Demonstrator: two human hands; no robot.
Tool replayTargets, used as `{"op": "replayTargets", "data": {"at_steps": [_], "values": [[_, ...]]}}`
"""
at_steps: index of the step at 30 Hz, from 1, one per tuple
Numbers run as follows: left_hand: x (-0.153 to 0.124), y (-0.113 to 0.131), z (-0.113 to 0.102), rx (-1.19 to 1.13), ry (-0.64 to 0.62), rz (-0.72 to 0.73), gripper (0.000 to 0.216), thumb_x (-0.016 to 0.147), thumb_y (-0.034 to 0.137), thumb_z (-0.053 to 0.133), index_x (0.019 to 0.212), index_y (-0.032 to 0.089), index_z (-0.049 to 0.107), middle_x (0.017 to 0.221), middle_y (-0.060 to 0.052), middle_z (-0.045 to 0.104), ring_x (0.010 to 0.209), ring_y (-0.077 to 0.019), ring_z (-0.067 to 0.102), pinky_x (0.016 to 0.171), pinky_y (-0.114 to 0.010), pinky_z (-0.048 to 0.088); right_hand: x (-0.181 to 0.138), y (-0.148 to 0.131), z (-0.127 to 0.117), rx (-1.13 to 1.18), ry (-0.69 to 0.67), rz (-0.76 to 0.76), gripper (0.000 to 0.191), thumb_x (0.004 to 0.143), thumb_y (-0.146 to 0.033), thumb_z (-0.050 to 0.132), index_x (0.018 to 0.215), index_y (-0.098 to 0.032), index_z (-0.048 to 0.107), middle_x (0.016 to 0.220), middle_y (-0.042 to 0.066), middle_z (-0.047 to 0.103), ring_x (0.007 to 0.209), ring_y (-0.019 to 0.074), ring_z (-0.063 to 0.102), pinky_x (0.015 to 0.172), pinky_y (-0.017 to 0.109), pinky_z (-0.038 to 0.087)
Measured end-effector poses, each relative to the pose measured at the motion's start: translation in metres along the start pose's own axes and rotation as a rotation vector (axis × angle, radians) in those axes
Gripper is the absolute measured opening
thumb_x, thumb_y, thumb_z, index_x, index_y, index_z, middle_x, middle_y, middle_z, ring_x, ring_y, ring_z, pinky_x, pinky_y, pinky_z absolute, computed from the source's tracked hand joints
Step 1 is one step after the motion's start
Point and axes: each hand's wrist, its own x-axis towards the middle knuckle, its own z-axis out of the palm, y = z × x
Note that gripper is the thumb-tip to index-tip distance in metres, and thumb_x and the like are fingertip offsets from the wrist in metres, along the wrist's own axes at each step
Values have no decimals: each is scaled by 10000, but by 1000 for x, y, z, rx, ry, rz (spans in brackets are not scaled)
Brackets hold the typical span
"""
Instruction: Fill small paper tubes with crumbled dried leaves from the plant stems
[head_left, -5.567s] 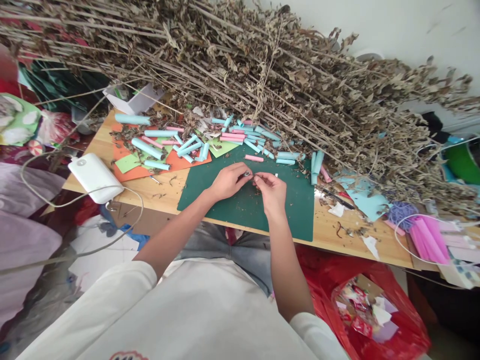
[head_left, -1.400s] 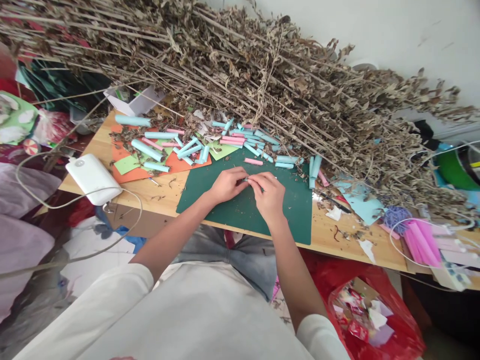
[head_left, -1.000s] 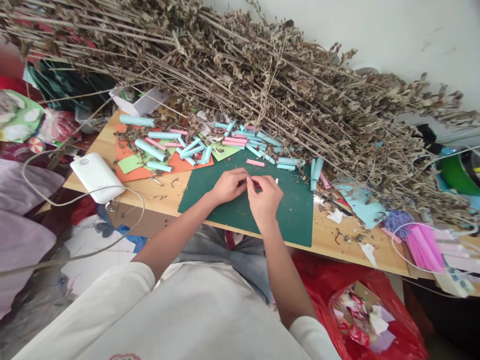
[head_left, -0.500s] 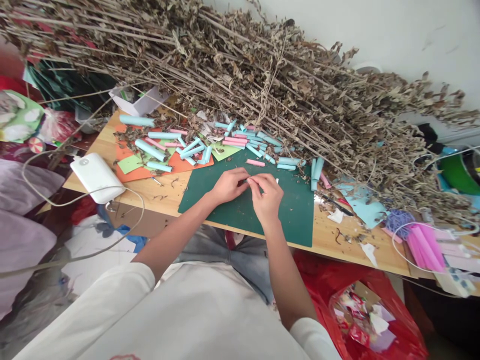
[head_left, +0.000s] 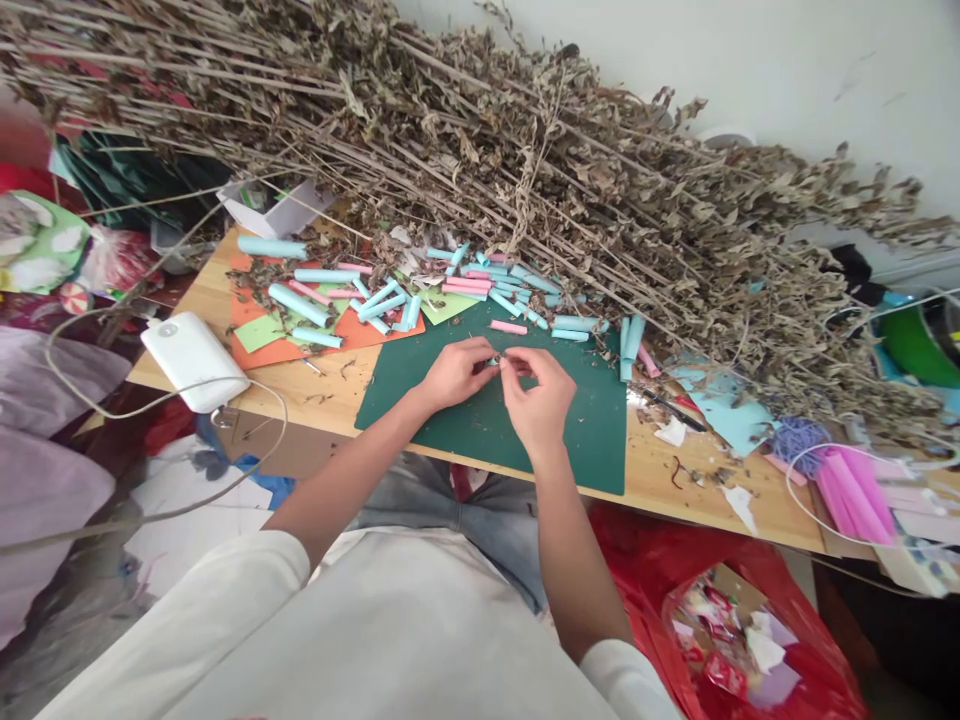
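Note:
Over the dark green mat [head_left: 480, 430], my left hand [head_left: 459, 374] and my right hand [head_left: 538, 392] meet at the fingertips. Both are closed in a pinch around something tiny between them, too small to name. Just beyond the fingers lies a short pink paper roll [head_left: 508, 327]. Several light blue paper rolls [head_left: 381, 300] are scattered behind the mat and to its left, with more pink rolls [head_left: 466, 286] among them. On the mat's right edge stand blue rolls [head_left: 631, 345] close together.
A large heap of dried leafy stems [head_left: 480, 150] covers the back of the wooden table [head_left: 322, 390]. At the left edge sits a white power bank [head_left: 193, 360] with a cable. Purple string [head_left: 799, 444] and pink paper [head_left: 853, 490] lie right. Below hangs a red bag [head_left: 795, 610] of scraps.
My right hand has turned slightly and its knuckles have shifted a little to the right. My left hand stays nearly in place, and the fingertips remain together.

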Motion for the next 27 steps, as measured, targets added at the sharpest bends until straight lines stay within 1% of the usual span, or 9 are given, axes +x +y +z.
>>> {"op": "replayTargets", "data": {"at_steps": [3, 6, 11, 14, 17, 19, 21, 24, 27], "values": [[0, 0, 0, 9, 4, 7, 233, 946, 313, 512, 860, 150, 654, 830, -62, 625, 725, -148, 567, 660, -253, 428, 8, 2, -6, 61, -84, 64, 237, 865, -284, 607, 1079, -210, 677, 870, 36, 685, 726, 150, 637, 708, 291, 562], [1, 0, -1, 29, 5, 8, 238, 945, 294, 505, 819, 149, 647, 796, -56, 609, 722, -152, 561, 660, -258, 421, 11, 5, -8, 46, -184, 40, 217, 847, -269, 629, 1037, -217, 719, 876, 33, 700, 721, 147, 645, 713, 292, 562], [0, 0, -1, 2, -6, -3, 197, 930, 278, 534, 880, 147, 673, 822, -54, 628, 711, -141, 560, 651, -248, 422, 4, 9, -1, 37, -103, -7, 158, 887, -255, 589, 887, -214, 742, 876, 39, 731, 762, 159, 668, 732, 295, 553], [0, 1, -1, -22, -10, -5, 179, 921, 246, 532, 919, 151, 683, 868, -62, 651, 730, -141, 576, 667, -247, 437, -1, 8, 1, -19, -96, -65, 181, 908, -247, 551, 895, -215, 728, 887, 50, 719, 808, 169, 665, 765, 303, 543], [0, 1, -1, -19, -1, -13, 203, 933, 278, 531, 917, 152, 690, 857, -63, 648, 718, -141, 574, 664, -250, 437, -4, 7, -6, -77, -63, -82, 190, 918, -292, 542, 964, -212, 709, 937, 68, 699, 851, 176, 653, 796, 305, 526], [1, 3, -1, -16, 14, -25, 240, 941, 332, 541, 897, 152, 694, 825, -57, 639, 703, -138, 568, 661, -251, 431, -5, 10, -15, -130, 2, 8, 231, 930, -343, 521, 995, -197, 688, 956, 78, 689, 821, 169, 645, 785, 299, 517], [2, 4, -1, -15, 28, -28, 275, 939, 378, 554, 870, 155, 699, 797, -51, 632, 694, -136, 564, 661, -251, 426, -7, 16, -24, -284, 22, 179, 264, 932, -378, 498, 958, -181, 670, 893, 74, 685, 779, 178, 636, 769, 309, 503], [2, 5, -1, -14, 36, -23, 302, 934, 410, 560, 850, 159, 704, 786, -49, 632, 682, -136, 562, 654, -254, 423, -8, 24, -30, -588, -147, 444, 288, 887, -423, 544, 964, -165, 645, 874, 102, 694, 832, 239, 655, 757, 344, 486], [2, 5, -1, -12, 44, -27, 308, 934, 417, 559, 855, 158, 706, 783, -51, 631, 682, -139, 569, 654, -258, 427, -8, 25, -29, -733, -329, 605, 286, 900, -391, 508, 995, -155, 639, 913, 155, 708, 859, 277, 678, 722, 355, 480]]}}
